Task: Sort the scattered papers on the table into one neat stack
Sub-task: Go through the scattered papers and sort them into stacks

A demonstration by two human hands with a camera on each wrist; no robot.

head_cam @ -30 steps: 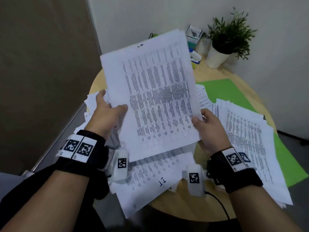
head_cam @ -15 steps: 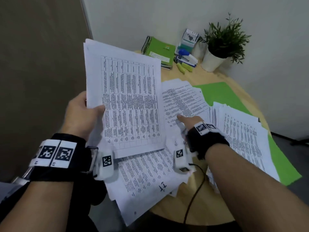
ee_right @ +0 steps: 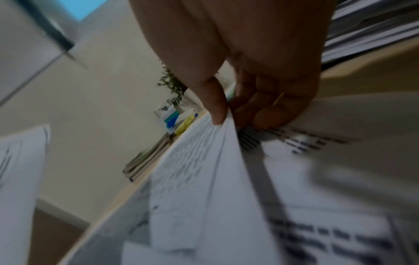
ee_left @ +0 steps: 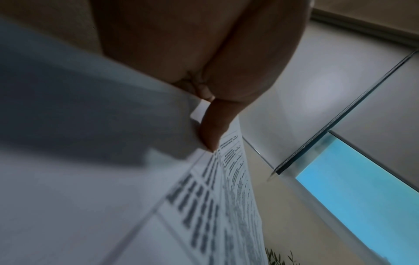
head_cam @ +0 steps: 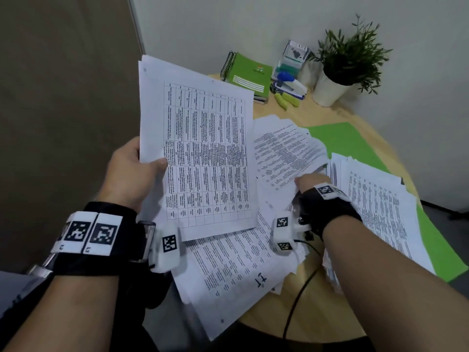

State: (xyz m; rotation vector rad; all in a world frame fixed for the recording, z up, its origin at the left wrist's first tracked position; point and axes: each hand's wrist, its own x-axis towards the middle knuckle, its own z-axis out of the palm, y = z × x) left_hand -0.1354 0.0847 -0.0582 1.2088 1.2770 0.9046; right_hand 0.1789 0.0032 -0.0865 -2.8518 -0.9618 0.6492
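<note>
My left hand [head_cam: 142, 168] holds a bundle of printed sheets [head_cam: 203, 153] up above the table's left side, thumb on the top page; in the left wrist view the thumb [ee_left: 213, 129] presses on that bundle [ee_left: 113, 197]. My right hand [head_cam: 311, 180] reaches down to a text page [head_cam: 286, 151] lying in the middle of the round wooden table [head_cam: 327, 318]. Seen from the right wrist, its thumb and fingers [ee_right: 249, 111] pinch the edge of that lifted page [ee_right: 204, 170]. More loose sheets [head_cam: 243, 268] lie near the front edge, and a fanned pile [head_cam: 378, 207] at the right.
A green folder [head_cam: 347, 141] lies under the right pile. At the back stand a green spiral notebook [head_cam: 247, 74], a stapler [head_cam: 289, 83], yellow-green markers [head_cam: 288, 100], a small box [head_cam: 294, 55] and a potted plant [head_cam: 342, 64]. A wall is close behind; a black cable [head_cam: 297, 301] runs off the front.
My right hand let go of the held bundle, dropped to the table and took hold of a page's edge. My left hand swung the bundle to the left.
</note>
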